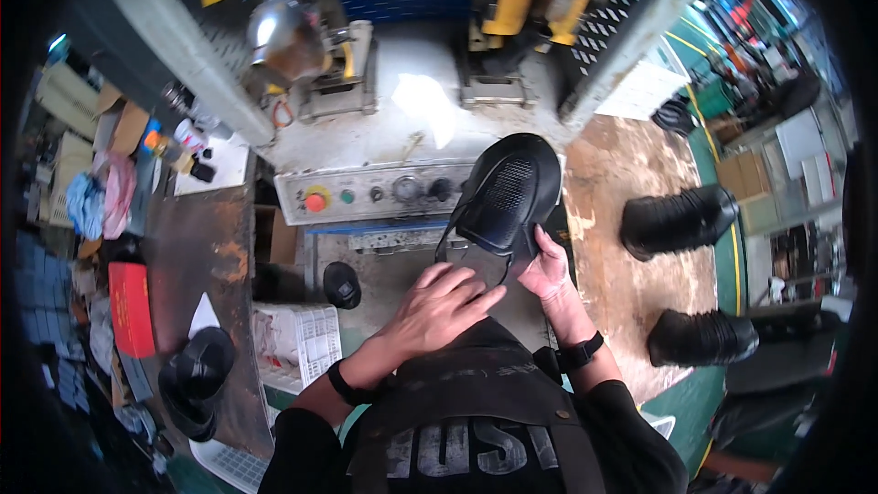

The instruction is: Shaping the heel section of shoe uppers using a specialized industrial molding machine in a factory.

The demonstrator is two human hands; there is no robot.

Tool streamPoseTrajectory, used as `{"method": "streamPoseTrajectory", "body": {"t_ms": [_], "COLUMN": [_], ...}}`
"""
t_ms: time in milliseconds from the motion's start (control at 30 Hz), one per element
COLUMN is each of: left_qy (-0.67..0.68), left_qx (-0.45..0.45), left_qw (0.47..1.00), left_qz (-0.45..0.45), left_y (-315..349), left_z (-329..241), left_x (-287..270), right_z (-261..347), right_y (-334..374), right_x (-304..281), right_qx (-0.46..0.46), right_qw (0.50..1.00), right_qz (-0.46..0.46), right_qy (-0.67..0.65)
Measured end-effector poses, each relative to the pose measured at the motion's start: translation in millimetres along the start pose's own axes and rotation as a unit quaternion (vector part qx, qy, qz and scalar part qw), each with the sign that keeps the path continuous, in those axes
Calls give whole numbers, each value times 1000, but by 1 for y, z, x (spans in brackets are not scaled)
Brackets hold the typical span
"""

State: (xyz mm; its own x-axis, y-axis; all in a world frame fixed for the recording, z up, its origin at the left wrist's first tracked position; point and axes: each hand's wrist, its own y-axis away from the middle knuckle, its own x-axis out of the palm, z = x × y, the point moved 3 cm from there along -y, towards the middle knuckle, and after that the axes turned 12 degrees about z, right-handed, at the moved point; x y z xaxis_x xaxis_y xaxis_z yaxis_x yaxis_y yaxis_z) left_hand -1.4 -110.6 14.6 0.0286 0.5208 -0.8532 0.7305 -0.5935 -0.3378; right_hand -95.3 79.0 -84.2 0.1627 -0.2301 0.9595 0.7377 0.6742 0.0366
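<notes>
A black shoe (506,192) with a perforated top is tilted in front of me, toe pointing away. My right hand (549,267) grips its right rear side, thumb showing along the edge. At the shoe's near end, close to a thin dark strap or edge, is my left hand (444,306). Its fingers are stretched out and slightly apart, palm down; whether the fingertips touch the shoe is unclear. Behind the shoe stands a pale machine with a control panel (384,190) of buttons and knobs.
Two dark shoes or shoe uppers, one farther (679,221) and one nearer (702,338), stand on the worn right table (631,165). More black shoe parts (197,380) lie on the left bench near a red box (132,309). A white basket (315,334) sits below. Yellow-and-metal clamps (540,0) top the machine.
</notes>
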Motion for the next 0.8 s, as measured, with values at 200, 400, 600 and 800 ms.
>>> {"method": "streamPoseTrajectory", "body": {"t_ms": [200,400,600,800], "left_qy": [-7,36,102,148], "left_qx": [57,207,327,291], "left_qw": [998,978,937,945], "left_qz": [18,-22,-67,-2], "left_y": [-63,-194,-375,-505], "left_z": [-26,-81,-156,-171], "left_x": [37,76,136,223], "right_z": [82,197,327,317], "right_y": [78,170,297,332], "right_x": [1,4,7,-43], "right_qx": [-154,-327,-484,-461], "right_qw": [987,940,849,814], "right_qz": [4,70,-68,-256], "right_qy": [36,62,198,244]}}
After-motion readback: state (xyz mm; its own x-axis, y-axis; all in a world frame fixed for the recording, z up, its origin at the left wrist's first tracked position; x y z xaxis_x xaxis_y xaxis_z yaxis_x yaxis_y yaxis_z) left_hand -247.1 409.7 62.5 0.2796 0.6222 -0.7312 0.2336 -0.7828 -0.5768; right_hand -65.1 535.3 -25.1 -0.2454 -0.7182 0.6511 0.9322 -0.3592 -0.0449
